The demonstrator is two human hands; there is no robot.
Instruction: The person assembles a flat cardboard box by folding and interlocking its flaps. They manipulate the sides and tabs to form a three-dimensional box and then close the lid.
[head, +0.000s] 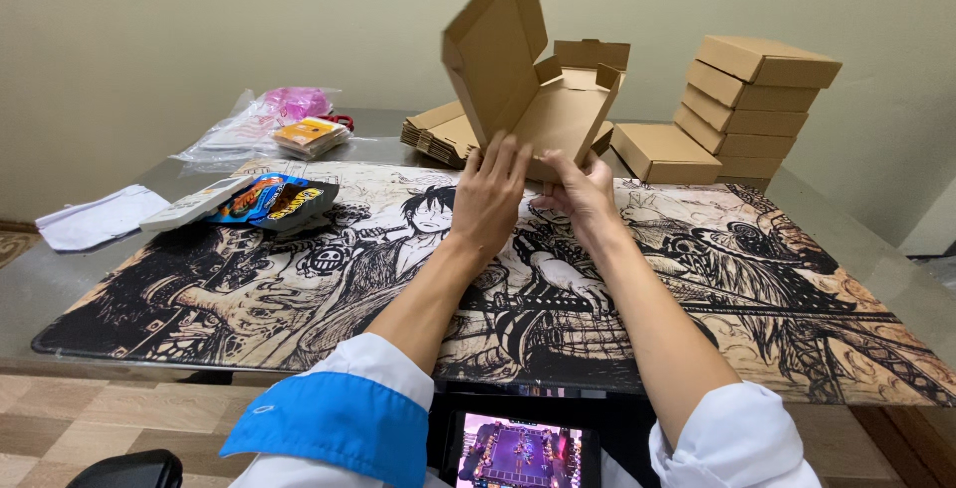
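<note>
A half-folded brown cardboard box (538, 90) is held up over a printed desk mat (299, 299), its lid flap raised and its side flaps standing. My left hand (490, 194) presses flat against the box's near left wall, fingers spread. On the near right edge my right hand (581, 189) grips the cardboard. Both forearms reach out from white sleeves, the left one with a blue cuff.
A stack of folded boxes (757, 110) stands at the back right, with one more box (662, 152) beside it. Flat cardboard blanks (438, 134) lie behind the held box. Snack packets (269, 199), a remote, plastic bags (269, 120) and paper (95, 217) sit at the left. A lit tablet (518, 448) is at my lap.
</note>
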